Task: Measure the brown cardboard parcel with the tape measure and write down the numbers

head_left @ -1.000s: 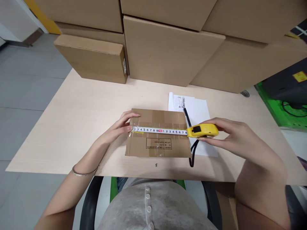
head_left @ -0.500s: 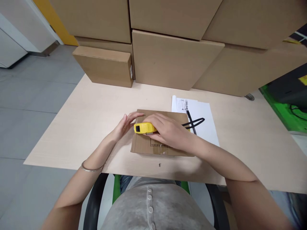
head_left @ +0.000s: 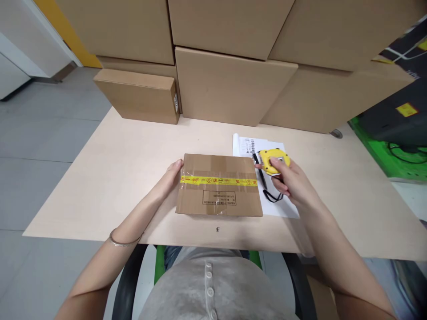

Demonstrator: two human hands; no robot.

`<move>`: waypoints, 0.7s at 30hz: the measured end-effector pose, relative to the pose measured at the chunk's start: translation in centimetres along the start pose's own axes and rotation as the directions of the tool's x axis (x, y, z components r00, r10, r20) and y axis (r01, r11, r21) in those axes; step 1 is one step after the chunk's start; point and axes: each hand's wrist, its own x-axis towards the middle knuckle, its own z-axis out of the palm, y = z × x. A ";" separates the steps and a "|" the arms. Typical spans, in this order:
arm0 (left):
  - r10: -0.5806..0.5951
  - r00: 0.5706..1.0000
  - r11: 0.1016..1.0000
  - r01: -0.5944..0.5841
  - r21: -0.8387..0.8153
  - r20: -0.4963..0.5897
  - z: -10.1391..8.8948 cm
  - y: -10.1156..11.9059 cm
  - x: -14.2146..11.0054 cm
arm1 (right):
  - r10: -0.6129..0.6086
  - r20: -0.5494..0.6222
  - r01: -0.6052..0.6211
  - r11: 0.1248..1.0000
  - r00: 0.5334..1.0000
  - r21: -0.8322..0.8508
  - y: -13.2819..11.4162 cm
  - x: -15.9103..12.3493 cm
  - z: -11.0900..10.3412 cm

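Note:
A cardboard box (head_left: 220,202) lies flat on the table in front of me, a yellow band of packing tape (head_left: 216,181) with red print running across its top. Against the box's left side rests my left hand (head_left: 173,173), fingers stretched out toward the far left corner, partly hidden by the edge. To the right of the box, my right hand (head_left: 290,178) is closed around a yellow tape measure (head_left: 271,161), thumb on its face. Its black wrist strap (head_left: 273,198) dangles over a white sheet of paper (head_left: 285,212). I see no blade drawn out.
A black pen (head_left: 262,178) lies on the paper beside the box. Large cardboard boxes (head_left: 230,89) stand stacked along the table's far side, with a flatter box (head_left: 143,100) at the left. Dark equipment (head_left: 383,120) on a green surface is at the right.
My right hand has moved right with the tape measure, from above the box to over the paper, and has turned. My left hand has moved down along the box's left side.

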 end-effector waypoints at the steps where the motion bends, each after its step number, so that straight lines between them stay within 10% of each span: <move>1: -0.016 1.000 1.000 0.016 0.004 0.011 0.1 0.2 -0.3 | 0.030 0.021 -0.030 0.999 0.999 0.020 0.3 -0.3 0.3; 8: 0.088 0.996 0.991 -0.084 0.106 -0.032 -0.7 2.8 -2.4 | -0.078 -0.140 0.101 0.981 0.987 0.168 -0.6 -6.3 1.0; 15: 0.421 0.847 0.853 -0.492 0.174 0.325 -0.8 3.7 -1.5 | -0.154 -0.317 0.230 0.949 0.936 0.218 1.0 -9.3 -0.9; 21: 0.368 0.774 0.789 -0.553 0.269 0.515 -2.2 1.8 -1.7 | -0.246 -0.417 0.342 0.924 0.875 0.172 0.8 -7.8 -2.9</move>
